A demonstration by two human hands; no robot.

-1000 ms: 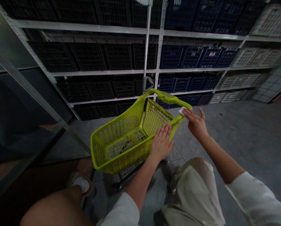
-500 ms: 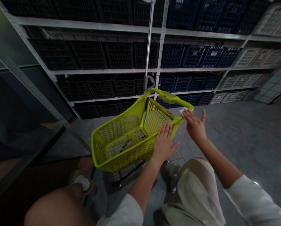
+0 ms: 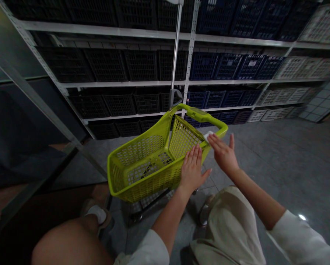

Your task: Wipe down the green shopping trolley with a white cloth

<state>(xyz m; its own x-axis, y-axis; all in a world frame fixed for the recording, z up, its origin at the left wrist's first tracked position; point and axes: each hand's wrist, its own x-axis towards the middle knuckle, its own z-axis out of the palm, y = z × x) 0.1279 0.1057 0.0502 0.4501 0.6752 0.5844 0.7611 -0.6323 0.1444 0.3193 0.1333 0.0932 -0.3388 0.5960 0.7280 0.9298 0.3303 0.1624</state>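
Observation:
A lime-green plastic shopping cart [image 3: 154, 184] stands before me, its basket pointing left and its handle bar [image 3: 214, 121] to the right. My left hand [image 3: 192, 169] lies on the near side rim, fingers stretched out together and thumb apart. In my right hand [image 3: 224, 154] is a small white cloth or tissue [image 3: 208, 136], held under the fingertips against the arm between rim and handle. The right thumb sticks up. A metal pole [image 3: 176, 48] with a grey grip [image 3: 176, 96] rises at the cart's far side.
Behind the cart, white metal shelves [image 3: 120, 84] carry rows of black crates [image 3: 141, 64], blue crates [image 3: 203, 66] and white crates [image 3: 290, 68]. A slanted metal frame [image 3: 49, 110] stands at the left. My bent knees flank the cart on the grey tiled floor [image 3: 278, 162].
My right hand has slid the white cloth down the arm, away from the handle bar and towards the basket rim. My left hand stays in nearly the same place.

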